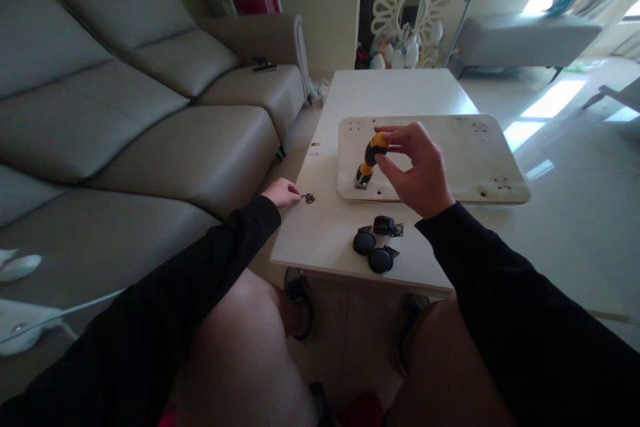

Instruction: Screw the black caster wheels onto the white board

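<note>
Screwdriver (371, 155), curvy yellow-black | right hand (414, 163) grasping it | left hand (281, 193) at small dark parts (310, 198), grip unclear | round-cornered board (473, 157)

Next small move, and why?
Probably lift one piece of the small dark hardware with the left hand: its fingertips are right there, while the right hand holds the yellow-and-black tool at the white board's near-left corner.

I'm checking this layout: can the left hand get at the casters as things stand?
Probably yes: between the left hand and the casters, only the small dark pile at its fingertips lies near the way, and it looks low enough to pass over. The right hand holds the screwdriver beyond them.
</note>
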Motion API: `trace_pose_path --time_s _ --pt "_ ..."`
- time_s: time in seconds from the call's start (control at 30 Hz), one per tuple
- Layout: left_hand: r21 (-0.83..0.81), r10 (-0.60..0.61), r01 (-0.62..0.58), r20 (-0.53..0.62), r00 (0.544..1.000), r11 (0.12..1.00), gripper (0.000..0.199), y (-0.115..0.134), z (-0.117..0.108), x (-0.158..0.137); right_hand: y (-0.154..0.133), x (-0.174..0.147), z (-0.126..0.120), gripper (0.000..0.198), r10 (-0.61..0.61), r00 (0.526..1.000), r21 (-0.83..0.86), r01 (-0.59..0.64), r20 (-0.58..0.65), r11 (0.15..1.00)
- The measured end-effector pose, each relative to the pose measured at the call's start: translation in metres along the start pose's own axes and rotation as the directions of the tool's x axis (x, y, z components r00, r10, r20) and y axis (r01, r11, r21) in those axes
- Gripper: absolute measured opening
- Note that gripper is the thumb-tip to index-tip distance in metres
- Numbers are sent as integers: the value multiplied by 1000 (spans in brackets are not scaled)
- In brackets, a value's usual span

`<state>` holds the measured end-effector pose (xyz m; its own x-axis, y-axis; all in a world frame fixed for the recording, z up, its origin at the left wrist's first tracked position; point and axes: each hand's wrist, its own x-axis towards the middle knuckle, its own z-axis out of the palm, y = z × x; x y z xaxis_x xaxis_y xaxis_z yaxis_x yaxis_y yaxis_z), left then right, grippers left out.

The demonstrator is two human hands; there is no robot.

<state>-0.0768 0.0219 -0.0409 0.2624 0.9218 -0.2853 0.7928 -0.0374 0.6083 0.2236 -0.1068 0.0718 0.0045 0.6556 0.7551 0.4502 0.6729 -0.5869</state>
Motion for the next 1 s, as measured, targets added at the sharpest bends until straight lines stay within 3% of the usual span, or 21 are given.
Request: trace_pose_path --time_s 0.37,0.53,0.77,1.0 --pt "-104 13 -19 -59 998 994 14 15 -4 0 4 -3 0 40 80 996 -64 -77 38 995" --pt "-157 151 -161 -76 986 974 13 42 3 -7 7 -4 4 40 88 996 -23 -87 33 996" --pt "-247 330 -316 14 944 916 13 86 22 -15 5 -8 8 38 45 999 -77 -47 -23 996" --pt "-302 455 -418 64 888 857 14 109 41 -6 5 -7 6 39 23 999 -59 -24 -34 998"
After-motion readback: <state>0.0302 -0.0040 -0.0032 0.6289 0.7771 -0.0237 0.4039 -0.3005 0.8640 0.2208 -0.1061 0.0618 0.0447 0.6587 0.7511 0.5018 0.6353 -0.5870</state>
